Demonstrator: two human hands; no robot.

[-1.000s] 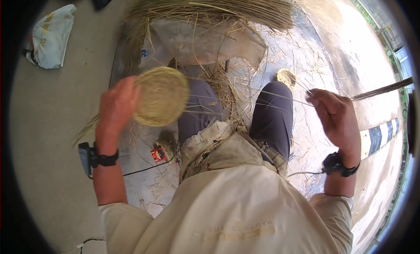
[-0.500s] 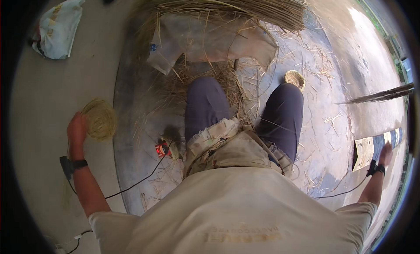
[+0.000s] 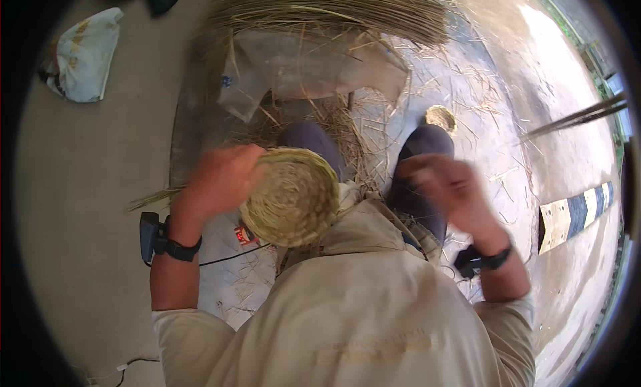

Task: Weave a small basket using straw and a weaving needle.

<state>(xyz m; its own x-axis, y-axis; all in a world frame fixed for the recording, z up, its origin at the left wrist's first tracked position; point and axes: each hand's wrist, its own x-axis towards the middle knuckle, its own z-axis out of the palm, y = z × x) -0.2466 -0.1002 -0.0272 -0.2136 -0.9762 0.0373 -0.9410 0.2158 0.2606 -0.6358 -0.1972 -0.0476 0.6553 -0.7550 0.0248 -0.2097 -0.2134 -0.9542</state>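
Observation:
My left hand [image 3: 224,177] grips the left rim of a round, shallow basket [image 3: 290,200] woven from pale straw, held over my lap and left knee with its hollow facing up. Loose stalks [image 3: 143,201] stick out leftward from behind that hand. To the right of the basket, my right hand [image 3: 437,183] is raised over my right thigh [image 3: 414,207], smeared by motion; whether it holds a thin strand I cannot tell. A smaller straw basket [image 3: 441,120] rests on the grey ground sheet [image 3: 487,93] beyond my right knee.
A long straw bundle [image 3: 327,10] and a crumpled translucent sheet [image 3: 314,63] lie ahead, among straw scraps. A white sack [image 3: 83,57] is at left, a red packet [image 3: 246,235] by my left leg, a striped strip [image 3: 574,220] at right, dark stick-like lengths [image 3: 574,120] above it.
Half a second ago my hands were spread wide; both have come inward, bringing the basket over my lap. A second ago the basket was higher, with strands stretched toward my right hand.

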